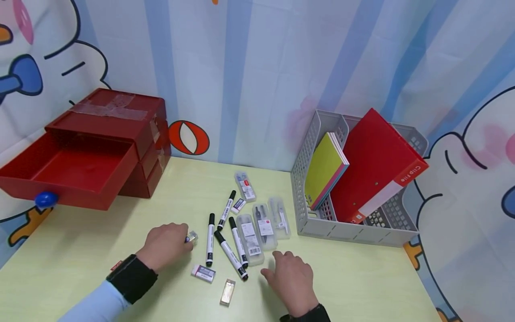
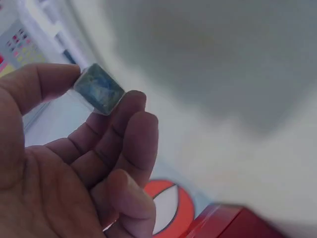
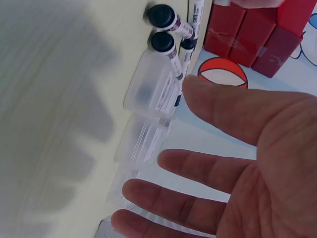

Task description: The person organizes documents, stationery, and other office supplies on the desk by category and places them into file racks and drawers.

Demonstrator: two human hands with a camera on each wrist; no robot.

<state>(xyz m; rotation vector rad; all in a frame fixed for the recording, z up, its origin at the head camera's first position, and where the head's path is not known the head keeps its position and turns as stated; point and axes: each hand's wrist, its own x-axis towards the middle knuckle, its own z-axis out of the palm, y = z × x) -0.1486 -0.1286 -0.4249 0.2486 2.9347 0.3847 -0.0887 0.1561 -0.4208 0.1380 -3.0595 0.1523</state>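
Note:
My left hand [image 1: 166, 246] pinches a small plastic-wrapped eraser [image 1: 192, 238] between thumb and fingertips, left of the markers. The left wrist view shows its rectangular end face [image 2: 100, 89], with the other fingers loosely bent below. My right hand [image 1: 291, 279], fingers spread and holding nothing, is over the table just in front of the clear plastic cases [image 1: 250, 239]. Several black-capped white markers [image 1: 210, 239] lie between the hands. A white-and-purple eraser [image 1: 203, 273] and a gold-coloured small block [image 1: 227, 293] lie nearer the front; another small eraser [image 1: 238, 205] is farther back.
On the left stands a dark red drawer cabinet [image 1: 149, 134], its top drawer [image 1: 80, 163] pulled out, with a blue knob [image 1: 46, 200]. At the back right, a grey basket [image 1: 346, 230] holds a yellow-covered notebook [image 1: 326, 170] and a red clip file [image 1: 374, 165]. A printed curtain [image 1: 261, 80] hangs behind.

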